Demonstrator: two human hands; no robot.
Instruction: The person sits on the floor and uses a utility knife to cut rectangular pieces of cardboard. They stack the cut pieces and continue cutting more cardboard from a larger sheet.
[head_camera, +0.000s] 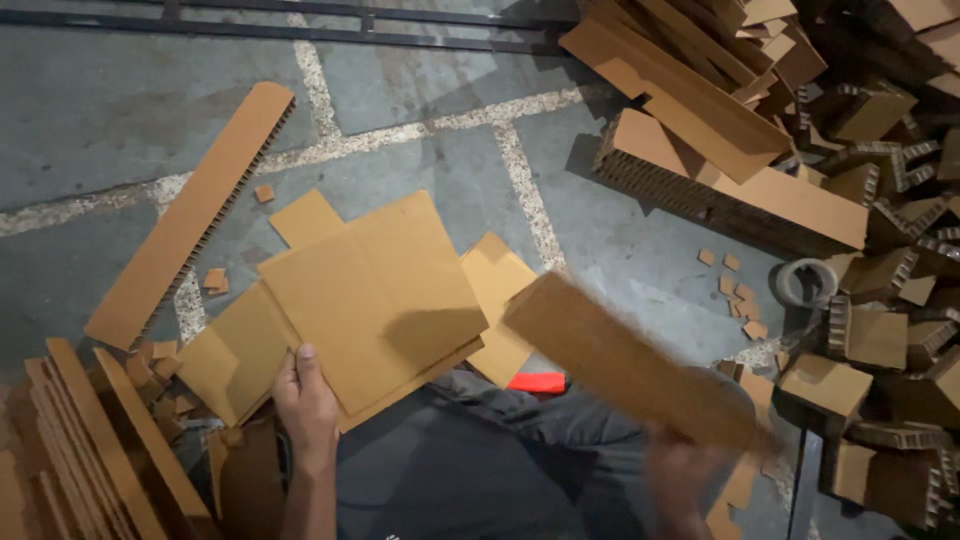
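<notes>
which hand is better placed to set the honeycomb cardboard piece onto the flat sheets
Right. The right hand already grips the honeycomb cardboard piece, which hangs beside the flat cardboard sheets. The left hand is pinning those sheets at their near edge.

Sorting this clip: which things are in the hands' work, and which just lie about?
In hand:
left hand on flat cardboard sheet
right hand gripping blurred cardboard strip

Lying about:
long honeycomb strip
tape roll
red object
offcut pile
small scraps
</notes>
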